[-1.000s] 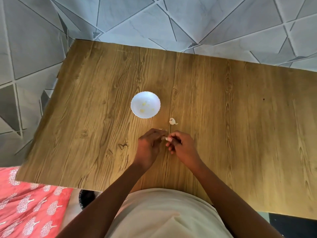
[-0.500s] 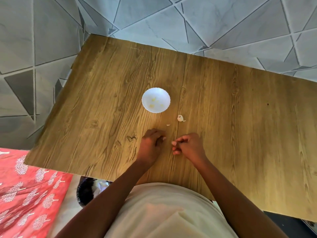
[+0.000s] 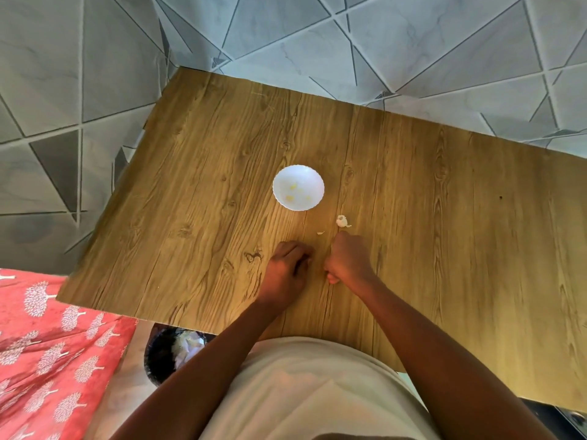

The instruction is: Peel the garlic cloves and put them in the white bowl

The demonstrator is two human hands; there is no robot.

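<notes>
While approx 3 peeled cloves (image 3: 293, 192) sat in white bowl (image 3: 298, 187), garlic piece (image 3: 342, 221) waited unpeeled; left hand (image 3: 287, 268) & right hand (image 3: 347, 258) curled, contents hidden - can't tell

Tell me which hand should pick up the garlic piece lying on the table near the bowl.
Right, most likely. The right hand lies just below the garlic piece, its knuckles nearly at it. The left hand sits further off, with the small peel scrap between. What either curled hand holds is hidden.
</notes>
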